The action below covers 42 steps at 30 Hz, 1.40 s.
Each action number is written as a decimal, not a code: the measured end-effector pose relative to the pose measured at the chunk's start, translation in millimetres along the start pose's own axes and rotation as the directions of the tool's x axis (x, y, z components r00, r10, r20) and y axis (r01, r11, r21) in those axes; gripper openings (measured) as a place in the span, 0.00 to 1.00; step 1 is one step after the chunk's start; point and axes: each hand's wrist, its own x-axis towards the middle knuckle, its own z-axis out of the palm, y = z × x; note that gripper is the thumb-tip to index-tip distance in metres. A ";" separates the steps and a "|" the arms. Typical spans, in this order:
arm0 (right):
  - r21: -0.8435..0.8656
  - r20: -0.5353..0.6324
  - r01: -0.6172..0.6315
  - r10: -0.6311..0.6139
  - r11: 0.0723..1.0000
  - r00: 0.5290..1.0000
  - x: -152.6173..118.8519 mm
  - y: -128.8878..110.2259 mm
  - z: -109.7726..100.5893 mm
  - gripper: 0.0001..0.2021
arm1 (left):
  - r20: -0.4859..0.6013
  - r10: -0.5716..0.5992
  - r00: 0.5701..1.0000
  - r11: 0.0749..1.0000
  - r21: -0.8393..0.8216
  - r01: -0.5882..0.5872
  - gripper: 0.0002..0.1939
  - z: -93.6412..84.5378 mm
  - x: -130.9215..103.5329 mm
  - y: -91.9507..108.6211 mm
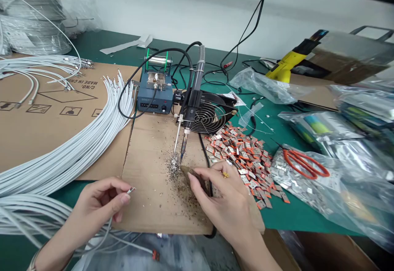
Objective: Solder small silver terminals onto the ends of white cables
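My left hand (106,201) pinches a white cable (107,232) between thumb and fingers. Its stripped wire end (131,189) sticks out past the fingertips. In my right hand (226,197) is a dirty brown pad, perhaps a sponge (197,178), gripped between thumb and fingers. The pad's far corner lies close beside the tip of a soldering iron (189,113) that points down in a stand; whether they touch I cannot tell. Below the tip is a heap of silvery solder bits (174,165), and dark crumbs lie scattered over the cardboard (147,205).
Behind the iron stand a blue solder feeder (155,98) and a black fan (212,113). A thick bundle of white cables (83,143) lies left. At right are a pile of small orange-and-metal pieces (243,156), red-handled scissors (304,164) and plastic bags (347,189).
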 end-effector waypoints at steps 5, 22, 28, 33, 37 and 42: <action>0.013 -0.039 0.027 -0.027 1.000 0.999 0.7 -0.6 0.4 0.05 | -0.001 0.008 1.000 0.999 0.035 -0.008 0.06 -0.1 0.0 1.1; -0.195 0.140 -0.087 0.116 0.977 0.983 -12.5 36.8 -37.1 0.07 | -0.035 0.036 0.999 0.989 0.142 -0.031 0.05 0.4 -0.9 3.9; -0.241 0.316 -0.151 0.224 0.959 0.922 -14.9 63.8 -49.3 0.06 | -0.056 0.060 0.997 0.986 0.156 -0.051 0.09 -2.2 -1.4 -4.0; -0.254 0.348 -0.189 0.272 0.949 0.897 -10.1 71.0 -44.7 0.04 | -0.028 0.093 0.995 0.981 0.174 -0.087 0.10 -4.5 1.2 -7.2; -0.214 0.425 -0.113 0.197 0.970 0.883 -6.5 77.8 -42.4 0.03 | 0.031 0.038 0.999 0.984 0.170 -0.043 0.10 -5.1 3.9 -3.7; -0.180 0.473 -0.058 0.138 0.982 0.870 -5.9 86.8 -39.8 0.03 | 0.125 -0.043 0.991 0.981 0.193 0.018 0.10 -5.5 8.7 7.7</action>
